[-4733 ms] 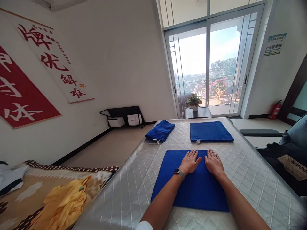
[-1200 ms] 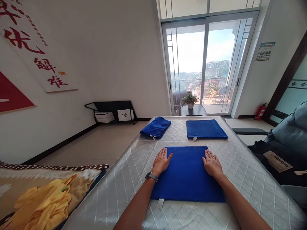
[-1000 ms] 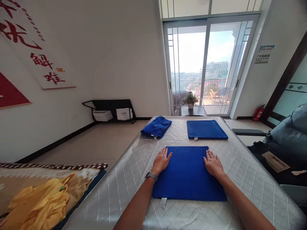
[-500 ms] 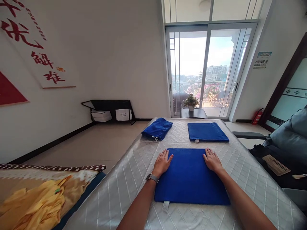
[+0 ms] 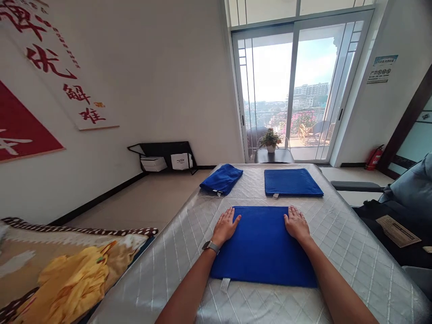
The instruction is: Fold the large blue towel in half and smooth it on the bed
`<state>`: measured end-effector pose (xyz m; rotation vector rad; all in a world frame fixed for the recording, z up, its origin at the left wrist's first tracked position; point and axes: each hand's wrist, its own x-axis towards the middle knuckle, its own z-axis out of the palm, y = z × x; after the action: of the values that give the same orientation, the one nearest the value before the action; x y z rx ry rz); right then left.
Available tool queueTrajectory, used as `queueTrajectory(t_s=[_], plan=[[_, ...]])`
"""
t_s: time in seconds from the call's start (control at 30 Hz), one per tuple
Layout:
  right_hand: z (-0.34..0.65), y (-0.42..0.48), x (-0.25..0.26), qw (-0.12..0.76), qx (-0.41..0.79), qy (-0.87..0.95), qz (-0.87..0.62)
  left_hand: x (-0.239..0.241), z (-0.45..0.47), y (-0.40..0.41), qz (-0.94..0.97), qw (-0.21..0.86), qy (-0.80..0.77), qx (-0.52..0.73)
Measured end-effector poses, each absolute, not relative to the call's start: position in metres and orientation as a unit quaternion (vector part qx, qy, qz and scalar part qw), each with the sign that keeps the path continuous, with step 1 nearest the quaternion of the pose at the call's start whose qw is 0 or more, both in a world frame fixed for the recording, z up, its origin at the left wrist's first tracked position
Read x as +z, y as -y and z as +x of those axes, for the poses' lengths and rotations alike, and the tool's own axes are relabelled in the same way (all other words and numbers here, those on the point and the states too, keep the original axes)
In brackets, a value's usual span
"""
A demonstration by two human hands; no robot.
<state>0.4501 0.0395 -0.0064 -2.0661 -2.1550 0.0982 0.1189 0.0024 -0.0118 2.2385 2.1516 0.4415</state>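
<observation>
At the bottom edge of the frame both forearms are cut off. In the lower left a yellow cloth [image 5: 72,283] lies bunched on a patterned blanket, partly out of frame. At lower centre a blue towel [image 5: 263,252], folded into a smooth flat rectangle, lies on the silver quilted bench [image 5: 344,252]. A small white tag [image 5: 224,284] sticks out at its near edge, its print unreadable. The left hand [image 5: 225,227] rests palm-down on the towel's far left edge and the right hand [image 5: 297,223] on its far right edge. The fingers are stretched flat and close together, gripping nothing. Farther up, a loosely bundled blue towel [image 5: 221,178] and a flat folded one [image 5: 292,182] lie apart.
</observation>
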Motion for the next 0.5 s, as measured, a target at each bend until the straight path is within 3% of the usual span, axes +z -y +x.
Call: queueTrajectory(t_s=[0.3, 0.5], plan=[[0.453, -0.037, -0.005, 0.093, 0.044, 0.718, -0.689, 0.003, 0.137, -0.014, 0.702, -0.019, -0.706, 0.088], [0.453, -0.038, -0.008, 0.101, 0.028, 0.718, -0.688, 0.007, 0.251, -0.022, 0.804, 0.009, -0.571, 0.169]])
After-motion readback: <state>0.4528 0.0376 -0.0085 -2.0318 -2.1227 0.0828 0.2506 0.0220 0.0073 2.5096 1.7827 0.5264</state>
